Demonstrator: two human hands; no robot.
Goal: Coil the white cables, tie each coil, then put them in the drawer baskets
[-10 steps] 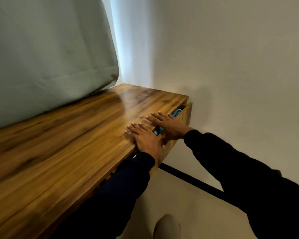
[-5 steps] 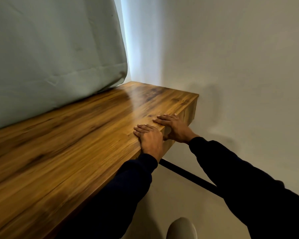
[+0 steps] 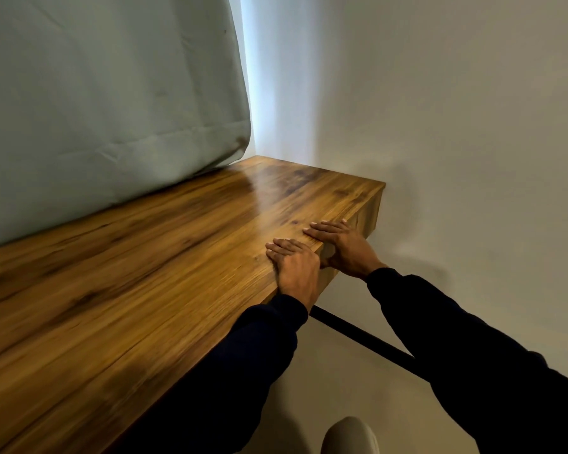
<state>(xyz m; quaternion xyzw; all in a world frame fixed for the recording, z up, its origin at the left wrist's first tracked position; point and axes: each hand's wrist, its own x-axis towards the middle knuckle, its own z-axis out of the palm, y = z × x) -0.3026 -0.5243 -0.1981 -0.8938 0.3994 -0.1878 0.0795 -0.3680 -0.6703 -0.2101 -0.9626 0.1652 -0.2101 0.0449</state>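
Since a second ago, one drawer [image 3: 368, 213] closed; two hands, left [image 3: 294, 268] and right [image 3: 341, 245], lie flat, grasping nothing.

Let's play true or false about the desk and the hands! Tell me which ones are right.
1. Both hands lie flat at the desk's front edge. True: left hand, right hand.
2. The drawer stands wide open. False: its front sits flush under the desk edge.
3. A white cable lies on the desk. False: no cable shows anywhere.
4. A curtain hangs behind the desk. True.
5. The right hand holds a basket. False: its fingers lie straight on the wood.
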